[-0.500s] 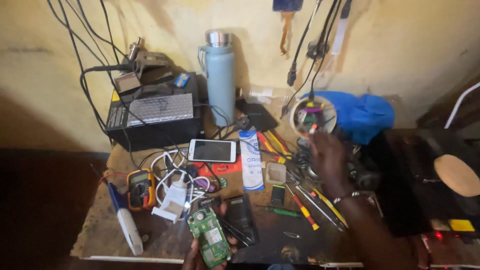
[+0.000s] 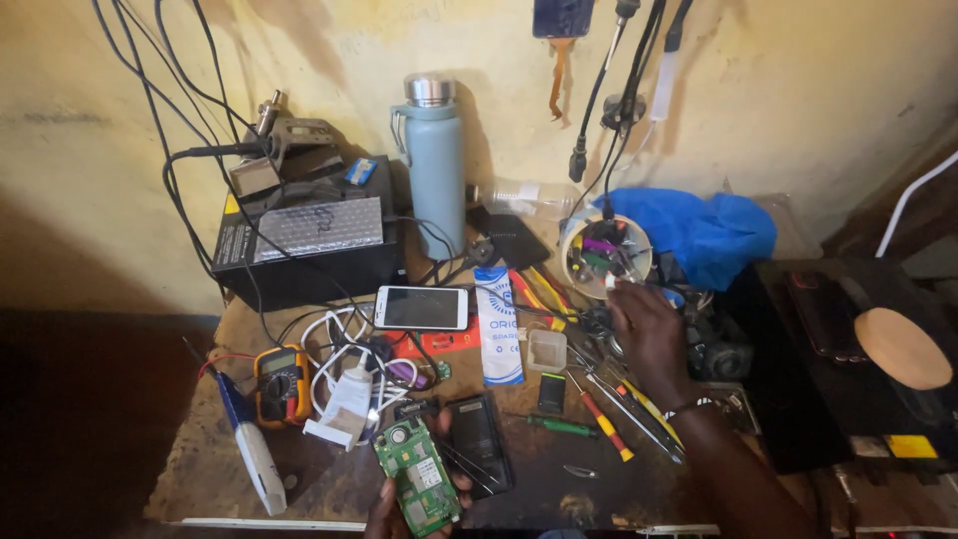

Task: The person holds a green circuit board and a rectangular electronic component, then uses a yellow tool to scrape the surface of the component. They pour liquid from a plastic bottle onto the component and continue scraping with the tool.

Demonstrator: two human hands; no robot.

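Left hand (image 2: 384, 511) at 6 o'clock grips green circuit board (image 2: 417, 477) by its lower edge; right hand (image 2: 649, 334) at 3 o'clock, fingers curled over round parts tub (image 2: 604, 255), grasp unclear; picking stage, I'd judge; next calls for a fine pinch.

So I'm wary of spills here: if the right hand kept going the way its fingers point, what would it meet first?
Probably the round white tub of small parts; the right hand is nearly at its rim, though depth is uncertain.
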